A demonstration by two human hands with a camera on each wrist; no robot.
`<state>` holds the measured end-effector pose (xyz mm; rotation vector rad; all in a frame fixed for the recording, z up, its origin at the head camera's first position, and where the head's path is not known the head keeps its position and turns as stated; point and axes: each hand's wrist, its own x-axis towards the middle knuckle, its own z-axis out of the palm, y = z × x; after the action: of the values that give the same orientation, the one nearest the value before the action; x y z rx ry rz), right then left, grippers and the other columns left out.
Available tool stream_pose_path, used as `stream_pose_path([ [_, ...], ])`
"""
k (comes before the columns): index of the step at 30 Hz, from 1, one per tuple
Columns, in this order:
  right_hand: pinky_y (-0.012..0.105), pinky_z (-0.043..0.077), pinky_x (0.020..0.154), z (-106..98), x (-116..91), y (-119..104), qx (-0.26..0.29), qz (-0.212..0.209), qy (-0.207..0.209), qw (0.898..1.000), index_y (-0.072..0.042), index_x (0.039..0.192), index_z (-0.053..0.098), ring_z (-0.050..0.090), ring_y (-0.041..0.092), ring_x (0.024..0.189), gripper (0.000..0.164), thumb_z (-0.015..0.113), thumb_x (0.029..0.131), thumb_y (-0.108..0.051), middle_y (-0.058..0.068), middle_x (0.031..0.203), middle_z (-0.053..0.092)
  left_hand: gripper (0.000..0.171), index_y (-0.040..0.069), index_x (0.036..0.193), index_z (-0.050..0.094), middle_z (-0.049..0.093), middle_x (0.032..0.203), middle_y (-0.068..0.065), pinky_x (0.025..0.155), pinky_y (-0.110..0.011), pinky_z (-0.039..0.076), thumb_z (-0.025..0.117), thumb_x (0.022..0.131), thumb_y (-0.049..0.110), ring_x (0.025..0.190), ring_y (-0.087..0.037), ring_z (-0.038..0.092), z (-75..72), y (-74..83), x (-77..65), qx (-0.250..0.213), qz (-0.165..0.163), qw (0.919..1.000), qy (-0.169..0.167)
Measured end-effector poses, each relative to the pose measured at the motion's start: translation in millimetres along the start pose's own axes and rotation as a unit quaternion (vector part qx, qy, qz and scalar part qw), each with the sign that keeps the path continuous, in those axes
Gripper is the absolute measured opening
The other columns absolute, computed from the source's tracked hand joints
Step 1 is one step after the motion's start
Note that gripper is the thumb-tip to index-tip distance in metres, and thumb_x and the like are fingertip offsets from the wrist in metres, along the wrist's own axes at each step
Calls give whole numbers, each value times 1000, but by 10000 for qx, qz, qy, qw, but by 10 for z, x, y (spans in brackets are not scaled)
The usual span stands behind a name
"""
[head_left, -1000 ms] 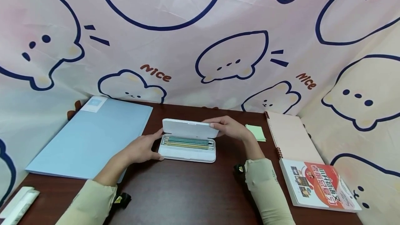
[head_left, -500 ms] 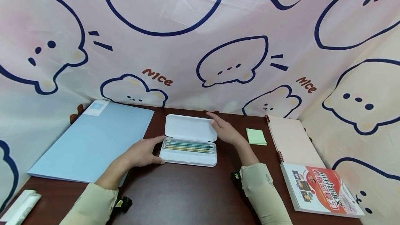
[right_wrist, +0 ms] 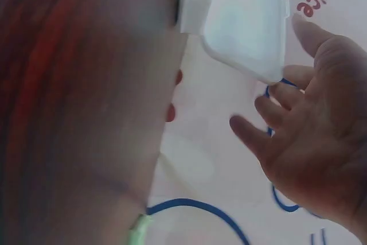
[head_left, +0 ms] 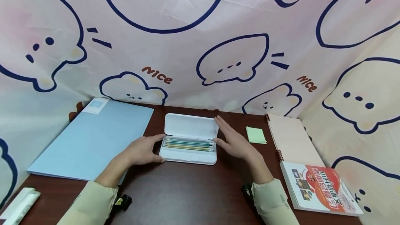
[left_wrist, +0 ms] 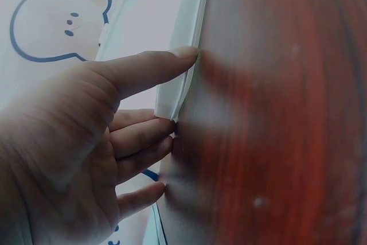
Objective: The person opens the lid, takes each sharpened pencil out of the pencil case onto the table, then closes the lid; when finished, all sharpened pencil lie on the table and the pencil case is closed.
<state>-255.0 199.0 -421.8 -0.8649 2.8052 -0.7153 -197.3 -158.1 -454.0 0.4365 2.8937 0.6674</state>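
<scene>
A white pencil case (head_left: 187,156) lies on the dark wooden table with its lid (head_left: 190,126) folded back. Several green and yellow pencils (head_left: 189,145) lie lengthwise inside it. My left hand (head_left: 142,151) holds the case's left end, thumb at the front corner and index finger by the hinge. In the left wrist view the thumb (left_wrist: 155,64) presses along the case's edge, the other fingers below its end. At the right end, my right hand (head_left: 234,143) has its fingers straight and spread beside the lid and hinge. The right wrist view shows that hand (right_wrist: 327,124) gripping nothing.
A large light blue folder (head_left: 100,138) lies at the left, with a white packet (head_left: 20,202) in front of it. Green sticky notes (head_left: 256,135), a spiral notebook (head_left: 295,140) and a red-and-white book (head_left: 320,188) are at the right. Printed cloth (head_left: 175,55) stands behind.
The lid has gone from partly raised to folded back. My right hand has let go of it and come down to the right end. The left hand has stayed at the left end.
</scene>
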Motion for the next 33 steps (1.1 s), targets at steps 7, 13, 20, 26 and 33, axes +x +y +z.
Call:
stream_pose_path([
  [7, 54, 16, 125, 108, 218, 140, 786, 9, -401, 9961, -14, 164, 1, 1, 27, 160, 86, 54, 104, -44, 6, 173, -2, 86, 6, 149, 49, 61, 142, -16, 103, -56, 47, 87, 78, 37, 127, -35, 59, 0, 36, -48, 8, -17, 9999, -102],
  [13, 60, 7, 124, 126, 421, 165, 716, 247, -744, 9944, -8, 164, 5, -9, 37, 158, 88, 55, 103, -46, 12, 172, 1, 85, 4, 149, 48, 53, 149, -21, 109, -59, 42, 87, 79, 31, 138, -42, 49, -25, 13, -70, -34, -99, 9999, -46],
  [20, 64, 5, 123, 158, 554, 186, 170, 682, -1322, 9887, -5, 163, 6, -10, 43, 157, 92, 53, 101, -54, 16, 172, 3, 86, 6, 151, 46, 63, 140, -13, 101, -55, 49, 86, 80, 34, 124, -34, 61, -43, 4, -46, -27, -89, 9998, -180],
  [26, 65, 8, 122, 162, 623, 122, -496, 956, -1768, 9783, -9, 164, 9, -7, 42, 157, 92, 48, 100, -62, 11, 172, 6, 88, 7, 152, 45, 63, 140, -13, 99, -55, 49, 86, 80, 36, 123, -33, 61, -45, 2, -43, 113, -171, 9995, -221],
  [33, 64, 8, 123, 118, 605, 81, -247, 844, -1442, 9856, -9, 164, 7, -6, 42, 157, 91, 51, 100, -58, 12, 172, 5, 87, 7, 151, 46, 65, 136, -13, 96, -54, 51, 86, 79, 36, 119, -32, 63, -66, 20, -68, 65, -213, 9994, -259],
])
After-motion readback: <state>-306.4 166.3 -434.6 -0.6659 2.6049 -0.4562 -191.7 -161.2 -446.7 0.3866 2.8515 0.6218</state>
